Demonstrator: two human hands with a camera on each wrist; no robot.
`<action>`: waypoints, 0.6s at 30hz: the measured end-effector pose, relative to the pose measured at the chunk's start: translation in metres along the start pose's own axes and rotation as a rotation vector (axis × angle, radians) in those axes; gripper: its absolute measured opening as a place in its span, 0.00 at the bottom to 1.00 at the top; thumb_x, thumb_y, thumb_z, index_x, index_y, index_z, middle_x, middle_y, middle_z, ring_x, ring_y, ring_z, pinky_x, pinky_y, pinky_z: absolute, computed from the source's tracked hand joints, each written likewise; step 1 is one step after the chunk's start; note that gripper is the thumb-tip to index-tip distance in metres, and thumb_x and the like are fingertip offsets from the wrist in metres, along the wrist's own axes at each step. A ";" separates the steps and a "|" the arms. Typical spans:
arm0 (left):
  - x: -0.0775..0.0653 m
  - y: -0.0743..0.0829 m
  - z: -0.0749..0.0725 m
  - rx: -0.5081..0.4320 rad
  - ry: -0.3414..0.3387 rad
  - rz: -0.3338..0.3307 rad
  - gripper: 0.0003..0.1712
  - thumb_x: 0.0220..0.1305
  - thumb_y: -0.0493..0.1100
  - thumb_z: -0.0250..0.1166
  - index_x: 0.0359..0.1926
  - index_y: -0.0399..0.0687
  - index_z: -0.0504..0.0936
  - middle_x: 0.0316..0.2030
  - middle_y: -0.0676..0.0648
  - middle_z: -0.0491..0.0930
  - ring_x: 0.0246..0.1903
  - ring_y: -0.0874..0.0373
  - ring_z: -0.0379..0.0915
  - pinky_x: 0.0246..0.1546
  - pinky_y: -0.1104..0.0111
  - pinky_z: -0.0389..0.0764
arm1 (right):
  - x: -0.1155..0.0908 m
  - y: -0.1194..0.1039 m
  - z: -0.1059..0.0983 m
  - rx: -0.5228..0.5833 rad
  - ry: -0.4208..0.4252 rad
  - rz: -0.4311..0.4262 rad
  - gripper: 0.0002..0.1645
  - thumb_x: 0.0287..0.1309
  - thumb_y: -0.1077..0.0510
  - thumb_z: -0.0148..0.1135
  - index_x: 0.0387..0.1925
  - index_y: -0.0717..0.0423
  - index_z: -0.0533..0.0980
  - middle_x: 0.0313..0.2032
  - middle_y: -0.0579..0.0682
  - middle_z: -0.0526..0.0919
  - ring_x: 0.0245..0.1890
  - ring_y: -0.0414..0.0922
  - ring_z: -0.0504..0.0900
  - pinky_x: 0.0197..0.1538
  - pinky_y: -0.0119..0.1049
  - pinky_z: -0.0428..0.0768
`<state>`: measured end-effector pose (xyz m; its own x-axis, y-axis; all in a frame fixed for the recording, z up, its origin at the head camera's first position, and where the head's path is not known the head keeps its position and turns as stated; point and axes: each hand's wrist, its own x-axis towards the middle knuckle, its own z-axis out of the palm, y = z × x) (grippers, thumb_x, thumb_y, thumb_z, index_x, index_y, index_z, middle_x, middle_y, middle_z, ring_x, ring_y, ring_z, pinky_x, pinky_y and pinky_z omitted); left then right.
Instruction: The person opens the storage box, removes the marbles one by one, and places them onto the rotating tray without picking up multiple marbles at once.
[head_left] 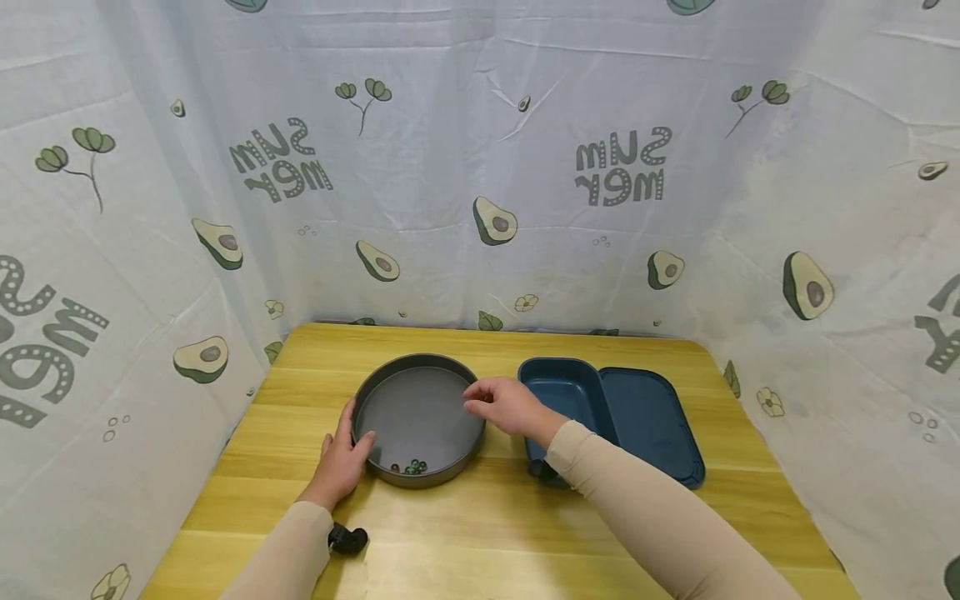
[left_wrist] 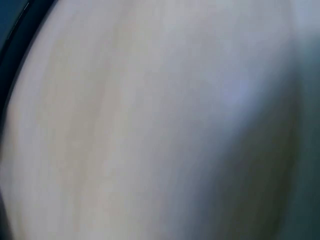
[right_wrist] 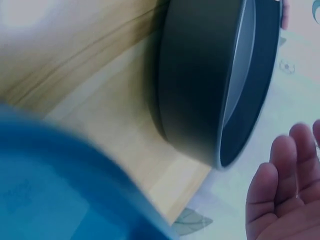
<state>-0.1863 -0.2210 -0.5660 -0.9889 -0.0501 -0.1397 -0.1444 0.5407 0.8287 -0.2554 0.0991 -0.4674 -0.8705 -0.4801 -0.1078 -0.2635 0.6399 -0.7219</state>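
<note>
A round dark grey pan (head_left: 420, 408) stands on the left half of the table, with several small glassy balls (head_left: 412, 467), green and reddish, gathered at its near edge. My left hand (head_left: 342, 461) grips the pan's left side, thumb over the rim and fingers along the outer wall. Above the right rim hovers my right hand (head_left: 510, 406), fingers loosely bent. In the right wrist view its fingers (right_wrist: 286, 155) extend beside the pan's wall (right_wrist: 200, 75) with nothing seen in them. The left wrist view is mostly a blurred pale surface.
To the right sits a dark blue rectangular box (head_left: 558, 369), partly hidden by the right forearm. Its flat blue lid (head_left: 648, 417) lies alongside. The wooden table (head_left: 450, 542) backs onto a printed curtain (head_left: 435, 183). Black camera mounts sit by both wrists.
</note>
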 end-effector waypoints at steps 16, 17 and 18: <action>0.008 0.024 -0.023 0.137 -0.021 -0.014 0.45 0.84 0.58 0.49 0.86 0.45 0.39 0.84 0.31 0.41 0.81 0.24 0.29 0.79 0.31 0.29 | -0.025 0.024 -0.033 -0.144 0.160 0.042 0.22 0.76 0.49 0.62 0.65 0.52 0.81 0.68 0.55 0.79 0.68 0.58 0.78 0.67 0.57 0.80; 0.009 0.027 -0.024 0.160 -0.008 -0.001 0.45 0.83 0.57 0.49 0.85 0.42 0.40 0.83 0.30 0.43 0.81 0.25 0.31 0.79 0.32 0.29 | -0.027 0.026 -0.035 -0.153 0.158 0.042 0.23 0.76 0.48 0.62 0.66 0.52 0.80 0.68 0.56 0.79 0.69 0.58 0.77 0.68 0.58 0.79; 0.010 0.031 -0.024 0.186 0.005 0.015 0.45 0.83 0.57 0.49 0.85 0.41 0.42 0.83 0.30 0.44 0.82 0.27 0.32 0.80 0.33 0.29 | -0.028 0.027 -0.036 -0.161 0.157 0.039 0.24 0.76 0.49 0.62 0.66 0.53 0.79 0.69 0.56 0.78 0.69 0.58 0.77 0.68 0.58 0.79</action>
<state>-0.2012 -0.2250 -0.5286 -0.9911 -0.0445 -0.1254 -0.1215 0.6873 0.7161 -0.2530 0.1514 -0.4596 -0.9321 -0.3617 -0.0165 -0.2803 0.7496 -0.5996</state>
